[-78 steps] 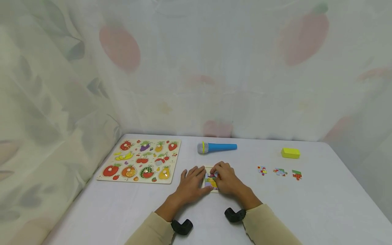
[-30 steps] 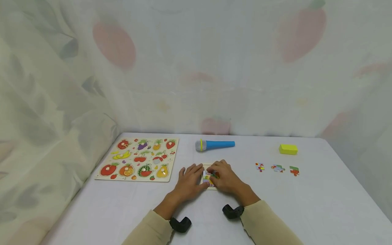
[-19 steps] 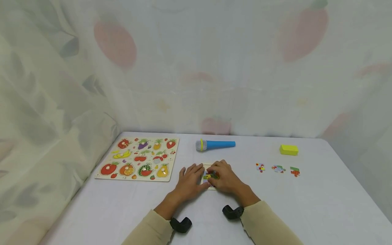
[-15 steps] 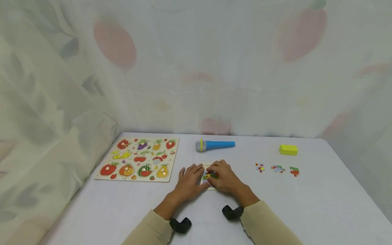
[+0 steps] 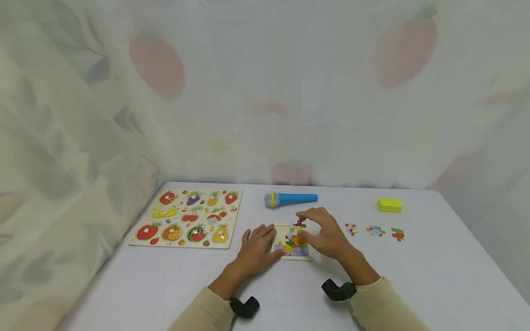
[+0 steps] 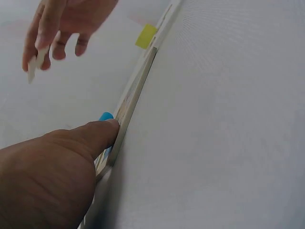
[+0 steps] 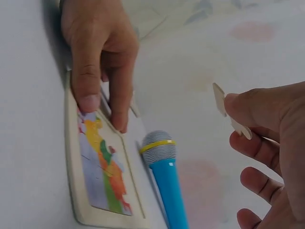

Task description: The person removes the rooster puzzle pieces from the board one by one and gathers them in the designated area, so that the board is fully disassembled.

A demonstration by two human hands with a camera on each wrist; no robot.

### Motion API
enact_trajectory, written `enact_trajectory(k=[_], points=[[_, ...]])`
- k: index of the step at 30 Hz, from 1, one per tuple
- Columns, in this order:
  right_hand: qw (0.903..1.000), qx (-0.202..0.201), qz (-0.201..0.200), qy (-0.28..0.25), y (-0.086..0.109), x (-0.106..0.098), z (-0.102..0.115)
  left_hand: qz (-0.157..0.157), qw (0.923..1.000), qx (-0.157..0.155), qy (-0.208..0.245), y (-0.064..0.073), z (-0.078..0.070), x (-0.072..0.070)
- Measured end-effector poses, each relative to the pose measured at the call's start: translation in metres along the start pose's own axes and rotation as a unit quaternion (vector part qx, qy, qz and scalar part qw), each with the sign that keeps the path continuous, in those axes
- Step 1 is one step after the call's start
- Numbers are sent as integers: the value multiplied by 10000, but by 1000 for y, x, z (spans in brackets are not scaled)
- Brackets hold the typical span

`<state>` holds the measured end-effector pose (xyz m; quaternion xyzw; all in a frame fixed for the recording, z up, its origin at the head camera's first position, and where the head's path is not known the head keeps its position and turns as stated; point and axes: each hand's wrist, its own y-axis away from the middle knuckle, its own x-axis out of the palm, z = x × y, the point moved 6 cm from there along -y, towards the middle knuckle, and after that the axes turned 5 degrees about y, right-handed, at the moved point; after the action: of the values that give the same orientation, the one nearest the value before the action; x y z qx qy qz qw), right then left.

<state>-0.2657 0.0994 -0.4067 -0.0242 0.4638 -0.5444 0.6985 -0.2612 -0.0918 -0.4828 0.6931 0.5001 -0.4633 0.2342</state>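
Note:
A small framed jigsaw puzzle [image 5: 293, 258] lies on the table in the head view. Its lower part shows pieces in purple, yellow and orange; bare wood appears at its upper left. My left hand [image 5: 257, 250] rests at the puzzle's left side, fingers stretched out, thumb pressing on its lower edge. Raised above the puzzle, my right hand [image 5: 329, 232] pinches a thin jigsaw piece [image 7: 219, 98] between thumb and fingers. Pale wood shows on both sides of the thumb in the right wrist view; whether that is one piece or two, I cannot tell.
Three loose jigsaw pieces [image 5: 376, 231] lie in a row on the right. Behind the puzzle is a blue toy microphone [image 5: 296, 198]. A yellow block [image 5: 389, 205] stands at the back right, and a fruit peg board [image 5: 186, 218] lies on the left.
My right hand has lifted and moved right, away from the puzzle, carrying the pinched jigsaw piece. The upper left of the frame, which showed colored pieces, now shows bare wood. The left hand stays put.

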Motion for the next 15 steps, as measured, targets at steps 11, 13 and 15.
enact_trajectory(k=[11,13,15], points=[[9982,-148,-534,215,18,-54,18,-7,10000,30,6,0,0,3],[9978,-148,-592,256,22,-64,20,-27,10000,42,-8,0,0,2],[9972,-132,-665,303,27,-72,22,-35,10000,39,-29,0,1,1]])
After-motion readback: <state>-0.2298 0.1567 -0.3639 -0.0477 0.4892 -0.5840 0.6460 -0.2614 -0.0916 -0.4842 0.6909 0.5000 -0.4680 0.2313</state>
